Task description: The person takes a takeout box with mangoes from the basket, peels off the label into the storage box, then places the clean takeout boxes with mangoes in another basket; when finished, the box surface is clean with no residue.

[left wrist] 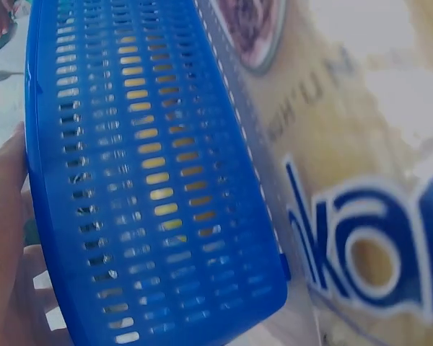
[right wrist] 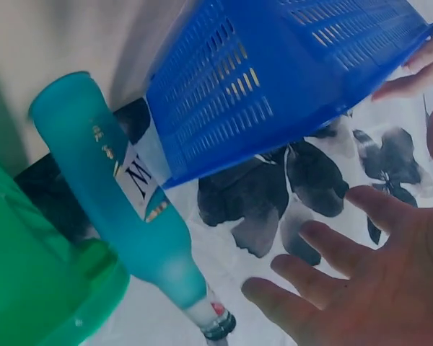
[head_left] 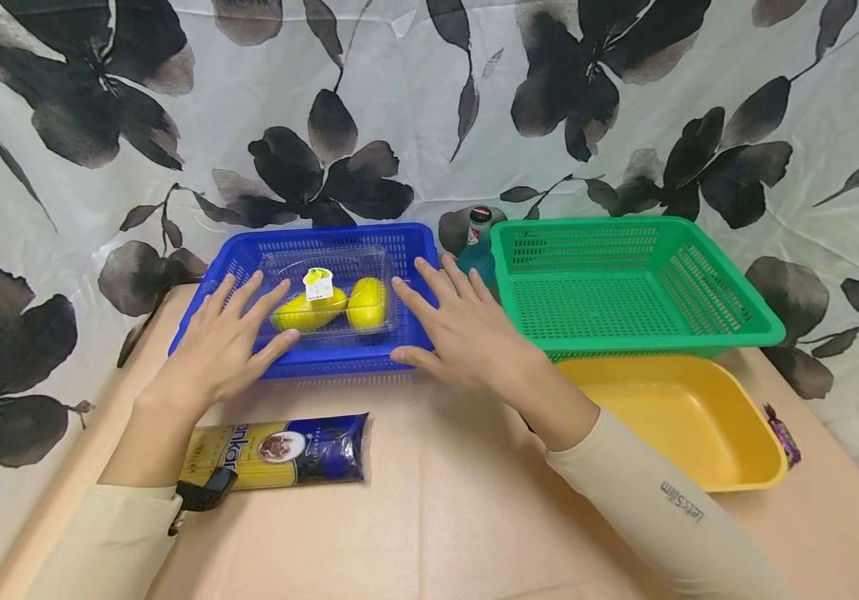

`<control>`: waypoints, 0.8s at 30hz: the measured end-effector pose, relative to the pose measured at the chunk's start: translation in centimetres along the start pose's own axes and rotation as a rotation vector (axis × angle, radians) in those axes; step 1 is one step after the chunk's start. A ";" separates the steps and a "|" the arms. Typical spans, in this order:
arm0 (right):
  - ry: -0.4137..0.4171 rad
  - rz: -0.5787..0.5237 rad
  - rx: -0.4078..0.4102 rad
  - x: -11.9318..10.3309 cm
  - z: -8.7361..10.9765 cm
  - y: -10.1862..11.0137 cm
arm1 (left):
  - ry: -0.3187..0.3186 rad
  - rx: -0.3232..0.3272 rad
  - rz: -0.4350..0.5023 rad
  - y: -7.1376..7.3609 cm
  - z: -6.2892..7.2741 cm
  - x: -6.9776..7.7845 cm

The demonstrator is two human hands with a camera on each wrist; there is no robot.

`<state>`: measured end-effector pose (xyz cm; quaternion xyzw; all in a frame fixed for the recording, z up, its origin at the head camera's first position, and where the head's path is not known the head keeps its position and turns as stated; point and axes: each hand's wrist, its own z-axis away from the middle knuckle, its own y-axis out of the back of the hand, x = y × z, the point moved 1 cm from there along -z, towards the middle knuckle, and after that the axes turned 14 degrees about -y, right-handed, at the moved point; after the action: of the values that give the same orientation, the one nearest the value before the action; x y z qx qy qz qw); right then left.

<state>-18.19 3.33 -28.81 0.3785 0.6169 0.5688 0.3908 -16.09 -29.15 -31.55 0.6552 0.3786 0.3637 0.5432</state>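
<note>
With both hands spread over the rectangular blue plastic basket (head_left: 339, 363), the step in hand looks like either an approach to its contents or a pause just after a release; these pictures alone do not settle which. The left hand (head_left: 221, 348) and the right hand (head_left: 466, 332) are both empty, fingers splayed and grasping nothing; whether the left one touches the rim cannot be told. Between them, inside the basket, sits a clear plastic lidded box (head_left: 359, 263) with two yellow rounded fruits (head_left: 309, 312). If the box is to be lifted, the next move probably calls for bringing both palms inward to its sides and keeping pressure light, as the thin walls may flex. As for writing, the box's white sticker (head_left: 319, 286) shows a yellow fruit picture above print too small to read. The yellow-and-blue plastic pasta packet (head_left: 324, 450), partly behind the left wrist, shows "nkar" in big blue letters, its full name hidden. On the teal glass bottle (right wrist: 123, 184) is a label letter that could be M or W. The cream right sleeve (head_left: 624, 483) reads "Let's Slim".
</note>
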 end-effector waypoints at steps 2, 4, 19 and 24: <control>0.001 -0.015 -0.052 -0.1 -0.5 -0.1 | 0.007 -0.007 0.015 0.1 0.1 -0.3; -0.002 -0.028 -0.122 -0.1 -1.1 -0.2 | 0.012 -0.011 0.047 0.3 0.1 -0.7; -0.099 -0.054 -0.377 -0.2 -3.1 -1.0 | 0.012 -0.036 0.243 0.2 -1.2 -3.4; -0.141 -0.055 -0.390 -0.4 -3.3 -0.9 | 0.029 -0.069 0.319 0.5 -2.0 -3.6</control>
<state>-21.06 1.53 -29.55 0.3175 0.4763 0.6387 0.5141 -19.41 -31.54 -30.97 0.6826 0.2652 0.4675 0.4951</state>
